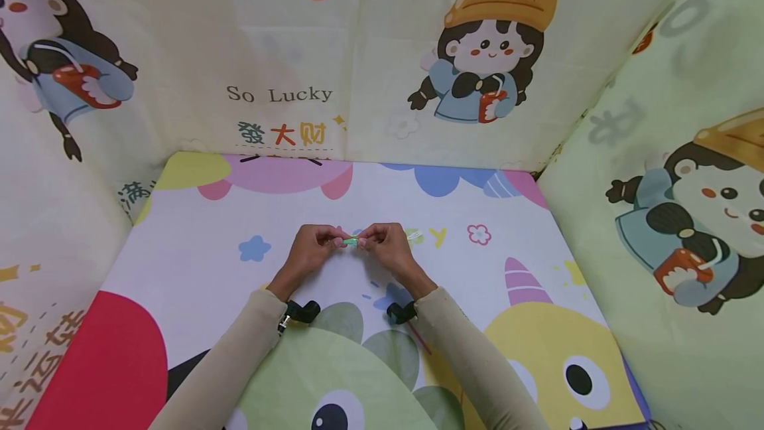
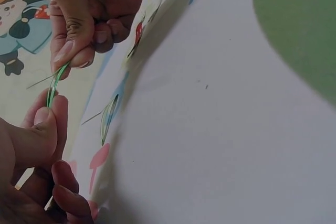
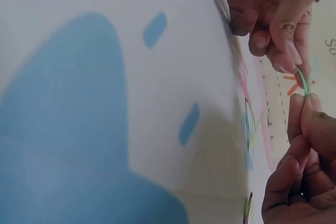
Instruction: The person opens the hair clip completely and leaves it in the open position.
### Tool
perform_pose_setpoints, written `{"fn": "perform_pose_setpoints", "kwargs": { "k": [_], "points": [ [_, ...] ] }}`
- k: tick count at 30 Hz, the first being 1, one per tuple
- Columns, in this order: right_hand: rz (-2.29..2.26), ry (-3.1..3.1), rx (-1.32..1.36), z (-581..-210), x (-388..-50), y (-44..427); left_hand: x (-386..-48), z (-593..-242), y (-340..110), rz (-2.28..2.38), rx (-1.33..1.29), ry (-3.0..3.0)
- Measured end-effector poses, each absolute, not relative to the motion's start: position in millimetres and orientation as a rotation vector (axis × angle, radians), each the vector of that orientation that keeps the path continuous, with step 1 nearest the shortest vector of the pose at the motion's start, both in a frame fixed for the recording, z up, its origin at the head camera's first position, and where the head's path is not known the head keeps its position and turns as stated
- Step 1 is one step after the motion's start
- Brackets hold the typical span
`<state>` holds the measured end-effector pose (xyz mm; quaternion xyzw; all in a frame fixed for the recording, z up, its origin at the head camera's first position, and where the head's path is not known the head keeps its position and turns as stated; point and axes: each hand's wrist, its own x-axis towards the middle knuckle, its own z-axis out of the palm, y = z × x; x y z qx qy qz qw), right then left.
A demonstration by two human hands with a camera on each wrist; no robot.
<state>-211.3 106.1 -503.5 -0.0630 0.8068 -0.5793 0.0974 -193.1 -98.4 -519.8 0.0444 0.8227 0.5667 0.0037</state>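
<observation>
In the head view my left hand (image 1: 312,249) and right hand (image 1: 386,244) meet over the middle of the table. Both pinch a thin green strip (image 1: 350,241) between thumb and index finger. The left wrist view shows the strip (image 2: 53,85) as a narrow loop between the fingertips, with a fine strand sticking out beside it. Seen from the right wrist, the strip (image 3: 306,80) forks above the right thumb; the left fingers pinch one branch and the other stands free. Its exact kind is too small to tell.
A white cover with printed cartoon figures lies over the table (image 1: 203,244). Pale printed panels (image 1: 382,71) rise at the back and both sides. Just right of the right hand is a small whitish looped shape (image 1: 414,235). Each wrist wears a black camera (image 1: 304,311).
</observation>
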Motion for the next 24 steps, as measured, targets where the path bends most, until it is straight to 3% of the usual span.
{"fn": "perform_pose_setpoints", "kwargs": {
  "k": [10, 24],
  "points": [
    [-1.664, 2.407, -0.175, -503.4, -210.2, 109.1, -190.4, -518.1, -96.0, 1.632, 0.176, 2.691],
    [-1.534, 2.515, -0.399, -509.0, -209.3, 111.0, -191.0, -517.6, -92.9, 1.406, 0.173, 2.89]
  ]
}}
